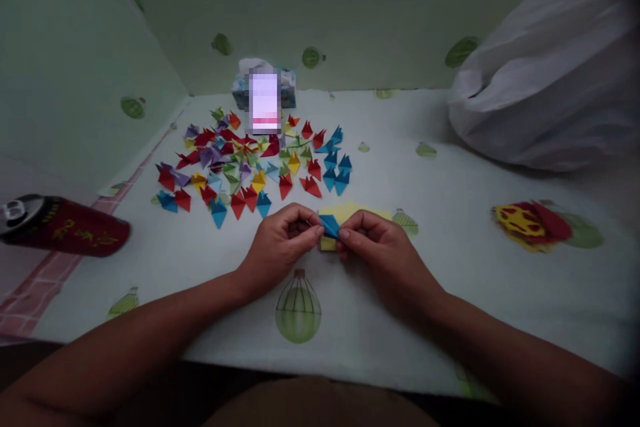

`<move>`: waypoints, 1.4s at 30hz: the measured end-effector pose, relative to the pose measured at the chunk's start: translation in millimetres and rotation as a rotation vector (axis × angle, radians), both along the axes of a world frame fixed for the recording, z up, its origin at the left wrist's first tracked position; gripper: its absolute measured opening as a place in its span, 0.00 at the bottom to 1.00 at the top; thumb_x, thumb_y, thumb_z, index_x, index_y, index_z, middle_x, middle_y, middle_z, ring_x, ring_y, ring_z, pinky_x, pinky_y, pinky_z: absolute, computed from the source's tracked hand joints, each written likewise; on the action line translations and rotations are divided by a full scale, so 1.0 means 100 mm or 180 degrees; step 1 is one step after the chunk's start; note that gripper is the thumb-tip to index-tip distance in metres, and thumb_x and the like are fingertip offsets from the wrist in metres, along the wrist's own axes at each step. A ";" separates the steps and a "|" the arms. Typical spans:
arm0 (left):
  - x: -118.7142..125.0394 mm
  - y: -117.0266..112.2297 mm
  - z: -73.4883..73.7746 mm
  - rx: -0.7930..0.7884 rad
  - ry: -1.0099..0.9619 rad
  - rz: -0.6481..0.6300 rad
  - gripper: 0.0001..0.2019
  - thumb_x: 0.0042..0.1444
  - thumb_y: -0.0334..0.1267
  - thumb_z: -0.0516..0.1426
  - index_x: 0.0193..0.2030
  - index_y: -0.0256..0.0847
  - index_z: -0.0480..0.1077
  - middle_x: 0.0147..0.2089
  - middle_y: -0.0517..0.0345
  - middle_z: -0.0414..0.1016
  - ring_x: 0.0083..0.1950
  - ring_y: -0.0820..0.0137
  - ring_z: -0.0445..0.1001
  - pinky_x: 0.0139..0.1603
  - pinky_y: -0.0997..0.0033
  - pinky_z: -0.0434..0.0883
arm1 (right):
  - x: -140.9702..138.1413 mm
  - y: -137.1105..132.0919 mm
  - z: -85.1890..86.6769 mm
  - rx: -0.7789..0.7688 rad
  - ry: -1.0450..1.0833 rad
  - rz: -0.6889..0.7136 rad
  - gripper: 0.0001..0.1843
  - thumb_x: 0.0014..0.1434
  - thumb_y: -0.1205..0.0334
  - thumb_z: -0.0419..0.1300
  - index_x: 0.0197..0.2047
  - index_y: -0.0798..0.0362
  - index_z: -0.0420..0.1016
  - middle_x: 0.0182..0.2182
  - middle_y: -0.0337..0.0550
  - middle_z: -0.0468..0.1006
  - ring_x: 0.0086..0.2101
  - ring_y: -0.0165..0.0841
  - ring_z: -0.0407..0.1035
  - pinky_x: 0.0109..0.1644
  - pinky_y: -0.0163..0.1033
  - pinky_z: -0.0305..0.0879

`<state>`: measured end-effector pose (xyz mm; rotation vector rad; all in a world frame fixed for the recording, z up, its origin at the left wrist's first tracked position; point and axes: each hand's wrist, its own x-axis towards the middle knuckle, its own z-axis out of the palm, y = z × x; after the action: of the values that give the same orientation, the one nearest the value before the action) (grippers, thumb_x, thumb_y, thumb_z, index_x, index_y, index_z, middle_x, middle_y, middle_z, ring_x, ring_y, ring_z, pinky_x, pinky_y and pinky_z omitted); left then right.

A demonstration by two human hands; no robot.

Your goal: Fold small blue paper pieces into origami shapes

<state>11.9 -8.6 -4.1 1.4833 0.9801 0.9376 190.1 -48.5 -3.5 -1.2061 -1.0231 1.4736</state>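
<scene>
Between my two hands is a small folded piece of blue origami paper (330, 225). My left hand (287, 240) pinches its left side with thumb and forefinger. On the other side, my right hand (375, 240) grips the lower right corner the same way. Yellow paper (360, 210) lies on the table just beneath and behind the blue piece, partly covered by my fingers. Beyond my hands spreads a crowd of folded paper cranes (245, 197) in red, blue, yellow, green and purple.
A red drink can (65, 223) is at the left. At the back, a lit phone screen (265, 100), blurred out, leans before a tissue box (289, 88). A large white plastic bag (545, 80) fills the right rear. Red and yellow cut-outs (530, 223) lie at right.
</scene>
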 end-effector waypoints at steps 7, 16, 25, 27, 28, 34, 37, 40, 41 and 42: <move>0.02 -0.03 0.03 -0.0325 -0.0124 0.0141 0.06 0.50 0.35 0.64 0.29 0.38 0.71 0.26 0.61 0.72 0.25 0.77 0.69 0.26 0.77 0.69 | -0.01 -0.02 0.04 0.0026 -0.0186 0.0118 0.11 0.56 0.57 0.65 0.28 0.53 0.71 0.23 0.36 0.74 0.26 0.29 0.66 0.33 0.36 0.62; 0.03 -0.05 0.02 -0.0215 0.0028 0.0351 0.07 0.48 0.35 0.64 0.27 0.38 0.70 0.26 0.61 0.73 0.26 0.76 0.69 0.26 0.77 0.68 | -0.01 -0.03 0.08 0.0059 -0.0229 0.0262 0.11 0.58 0.58 0.64 0.29 0.53 0.70 0.23 0.36 0.74 0.26 0.28 0.66 0.33 0.36 0.63; 0.03 -0.06 0.02 -0.0025 0.0058 0.0381 0.05 0.48 0.34 0.63 0.27 0.39 0.70 0.27 0.60 0.74 0.28 0.74 0.71 0.27 0.75 0.70 | -0.04 -0.01 0.03 -0.0011 -0.0164 0.0174 0.11 0.51 0.59 0.68 0.30 0.53 0.71 0.22 0.34 0.73 0.25 0.27 0.66 0.31 0.35 0.61; 0.03 -0.07 0.04 -0.0183 0.0037 0.0381 0.06 0.48 0.35 0.64 0.28 0.38 0.70 0.28 0.60 0.74 0.28 0.75 0.71 0.28 0.76 0.70 | -0.04 -0.02 0.04 -0.0057 -0.0194 0.0126 0.10 0.51 0.59 0.68 0.29 0.53 0.71 0.22 0.34 0.73 0.25 0.27 0.66 0.31 0.35 0.60; 0.03 -0.07 0.06 -0.0280 0.0018 0.0376 0.07 0.49 0.35 0.64 0.28 0.38 0.69 0.27 0.61 0.74 0.28 0.76 0.71 0.28 0.77 0.69 | -0.04 -0.02 0.04 -0.0087 -0.0184 0.0115 0.10 0.51 0.59 0.68 0.29 0.53 0.71 0.21 0.34 0.73 0.24 0.27 0.66 0.31 0.34 0.60; 0.04 -0.08 0.14 -0.0796 -0.0394 0.0233 0.12 0.46 0.32 0.66 0.32 0.39 0.65 0.23 0.66 0.70 0.24 0.79 0.69 0.25 0.80 0.68 | -0.04 -0.02 0.04 -0.0292 0.0001 0.0135 0.10 0.51 0.61 0.67 0.27 0.53 0.69 0.19 0.34 0.73 0.22 0.26 0.64 0.29 0.34 0.59; 0.03 -0.07 0.14 -0.0847 -0.0485 0.0205 0.14 0.46 0.31 0.67 0.33 0.39 0.64 0.25 0.67 0.70 0.24 0.79 0.69 0.25 0.80 0.68 | -0.03 -0.02 0.05 -0.0391 0.0180 0.0135 0.10 0.49 0.62 0.67 0.26 0.53 0.69 0.18 0.34 0.73 0.20 0.25 0.64 0.28 0.34 0.58; 0.01 -0.04 0.10 -0.0828 -0.0570 0.0074 0.14 0.48 0.33 0.66 0.35 0.39 0.64 0.26 0.66 0.70 0.25 0.79 0.70 0.25 0.80 0.68 | -0.03 0.00 0.06 -0.0478 0.0290 0.0152 0.10 0.48 0.63 0.67 0.25 0.53 0.69 0.19 0.34 0.74 0.20 0.25 0.64 0.28 0.34 0.58; 0.01 -0.03 0.09 -0.0786 -0.0585 0.0014 0.13 0.49 0.33 0.66 0.35 0.39 0.64 0.27 0.66 0.70 0.25 0.79 0.70 0.25 0.80 0.69 | -0.03 0.00 0.07 -0.0498 0.0322 0.0149 0.10 0.48 0.63 0.68 0.25 0.53 0.69 0.19 0.35 0.74 0.20 0.25 0.64 0.28 0.35 0.58; 0.00 -0.01 0.08 -0.0714 -0.0591 -0.0012 0.12 0.51 0.34 0.65 0.36 0.38 0.65 0.27 0.65 0.70 0.25 0.78 0.70 0.26 0.79 0.69 | -0.02 0.01 0.07 -0.0520 0.0348 0.0139 0.10 0.48 0.62 0.68 0.25 0.53 0.69 0.19 0.35 0.74 0.20 0.25 0.64 0.28 0.35 0.58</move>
<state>11.7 -10.1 4.3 1.1884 0.9142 0.9133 187.9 -47.5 3.7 -1.2091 -0.8739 1.6650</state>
